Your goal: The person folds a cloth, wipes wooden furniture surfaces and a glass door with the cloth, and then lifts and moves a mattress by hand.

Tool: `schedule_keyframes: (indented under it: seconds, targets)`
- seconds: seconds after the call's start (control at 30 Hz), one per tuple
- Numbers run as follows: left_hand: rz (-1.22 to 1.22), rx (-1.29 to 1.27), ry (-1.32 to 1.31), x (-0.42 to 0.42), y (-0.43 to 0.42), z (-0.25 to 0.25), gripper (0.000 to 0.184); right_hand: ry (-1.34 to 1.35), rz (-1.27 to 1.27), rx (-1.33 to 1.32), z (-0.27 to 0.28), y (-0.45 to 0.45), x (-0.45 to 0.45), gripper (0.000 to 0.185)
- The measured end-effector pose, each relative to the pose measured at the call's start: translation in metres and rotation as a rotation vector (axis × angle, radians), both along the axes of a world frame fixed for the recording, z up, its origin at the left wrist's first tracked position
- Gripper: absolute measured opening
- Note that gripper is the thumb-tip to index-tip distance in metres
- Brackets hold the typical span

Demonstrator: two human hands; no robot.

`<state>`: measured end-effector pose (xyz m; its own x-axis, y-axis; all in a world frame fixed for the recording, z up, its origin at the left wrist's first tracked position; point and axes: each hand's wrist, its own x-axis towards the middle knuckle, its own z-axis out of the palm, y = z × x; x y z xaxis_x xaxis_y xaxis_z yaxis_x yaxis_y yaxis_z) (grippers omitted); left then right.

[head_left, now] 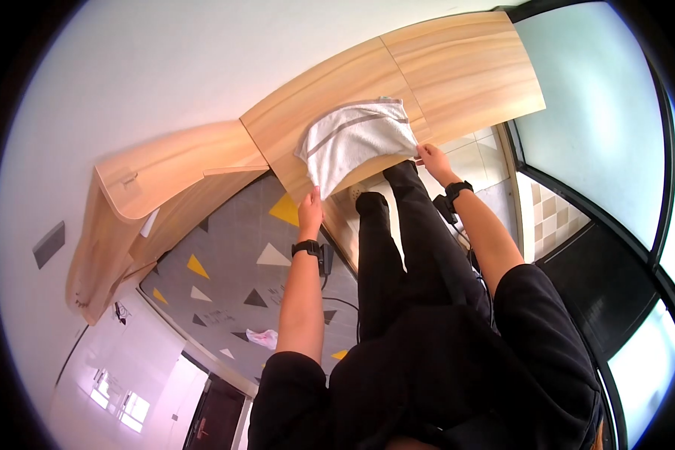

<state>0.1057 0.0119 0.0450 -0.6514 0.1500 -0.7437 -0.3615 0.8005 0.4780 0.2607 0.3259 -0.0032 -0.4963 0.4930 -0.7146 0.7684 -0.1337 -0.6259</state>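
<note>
A white towel (364,135) with grey-brown stripes lies spread over a light wood cabinet top (472,67). Its near edge sags between my two hands. My left hand (310,212) pinches the towel's near left corner, just off the front edge of the wood. At the near right corner, my right hand (433,160) grips the cloth between thumb and fingers. A small greenish bit shows at the towel's far edge, too small to name.
Left of the cabinet stands a wooden desk or shelf unit (180,169) with a rounded corner. A grey patterned mat (232,277) covers the floor, with a pink and white cloth (262,339) on it. Frosted glass panels (592,82) in black frames stand at the right.
</note>
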Motion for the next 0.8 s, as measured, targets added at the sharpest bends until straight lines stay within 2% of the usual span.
schedule_keyframes:
  seconds: [0.17, 0.37, 0.43, 0.53, 0.63, 0.8]
  targets:
    - [-0.041, -0.018, 0.024, 0.007, -0.003, -0.012, 0.051, -0.024, 0.039, -0.008, 0.008, 0.007, -0.004, 0.036]
    - [-0.017, -0.013, -0.026, 0.006, 0.008, 0.000, 0.046, -0.050, 0.109, 0.026, 0.010, 0.011, -0.009, 0.034]
    - [-0.026, 0.005, -0.050, 0.006, 0.007, -0.004, 0.041, -0.064, 0.002, -0.121, 0.018, 0.013, -0.013, 0.032]
    - [-0.030, -0.051, -0.024, 0.005, 0.005, -0.009, 0.035, -0.027, -0.106, -0.169, 0.022, 0.015, -0.018, 0.031]
    - [-0.058, -0.080, 0.041, 0.005, 0.004, -0.011, 0.032, -0.003, -0.083, -0.152, 0.019, 0.021, -0.021, 0.032]
    - [-0.085, -0.043, 0.004, 0.006, 0.005, -0.006, 0.031, -0.019, 0.026, -0.118, 0.019, 0.028, -0.019, 0.033]
